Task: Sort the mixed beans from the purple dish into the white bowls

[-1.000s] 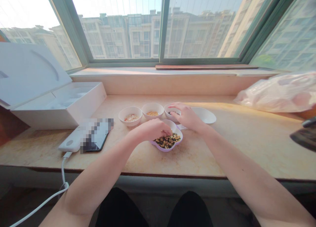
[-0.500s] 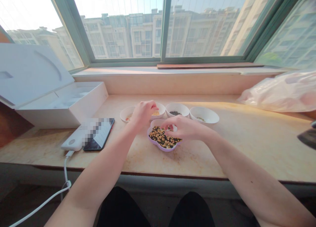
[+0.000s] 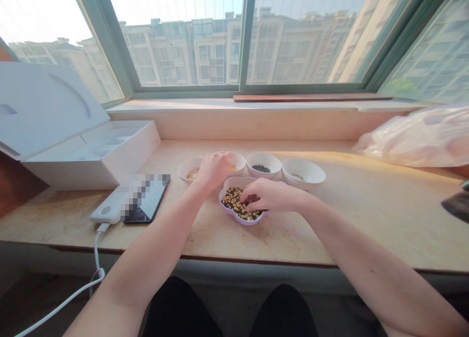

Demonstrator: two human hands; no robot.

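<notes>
Right now, the person's left hand point(image 3: 214, 171) hangs over the white bowl of yellow grains point(image 3: 239, 167), its fingers curled downward and closed loosely, though the knuckles hide whether they grip anything. Just left of that hand sits a white bowl of pale and reddish grains point(image 3: 186, 172), partly covered by it. The right hand point(image 3: 273, 195) reaches into a lilac scalloped dish point(image 3: 238, 180), with its fingertips point(image 3: 249, 200) bunched down among the mixed beans point(image 3: 234, 202); they may be pinching some, but I cannot tell from this view. That dish lies nearest the person, in front of the row of bowls, and holds a heap of yellow and black beans. Behind it stand a white bowl of black beans point(image 3: 264, 176) and a white bowl with a few bits in the bottom point(image 3: 304, 177). All of this rests on a pale marble window ledge point(image 3: 366, 220). Toward the left lie a power bank point(image 3: 110, 211) with a white cable point(image 3: 95, 251) and a phone point(image 3: 154, 200) beside it, and behind them an open white box point(image 3: 73, 166). A plastic bag point(image 3: 414, 141) sits at the right.
</notes>
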